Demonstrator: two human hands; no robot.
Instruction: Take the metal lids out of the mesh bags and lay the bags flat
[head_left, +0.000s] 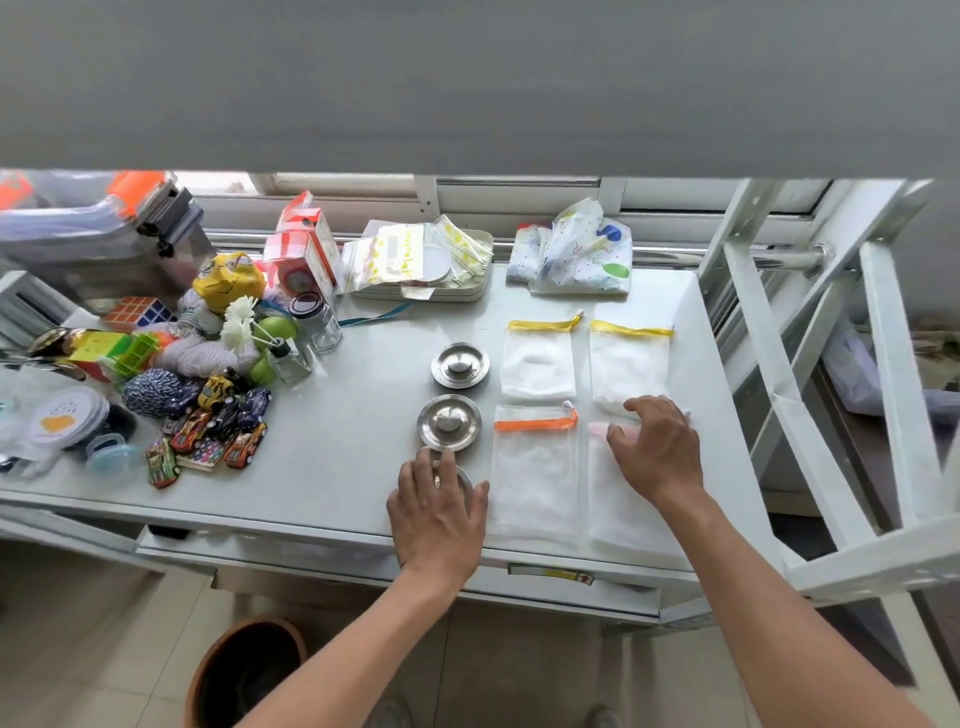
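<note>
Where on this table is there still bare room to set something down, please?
The widest bare patch lies between the toy cars and the column of metal lids. Another lies between the tray of packets and the far lid. The left end is crowded; mesh bags fill the right, under the right hand.

White table (332, 467) beneath window (519, 187); pale, seemingly tiled floor (93, 649).

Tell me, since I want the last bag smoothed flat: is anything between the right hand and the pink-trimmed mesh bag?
Nothing visible. The right hand already rests on the pink-trimmed mesh bag, covering its top edge. The metal lids lie apart, to its left.
</note>
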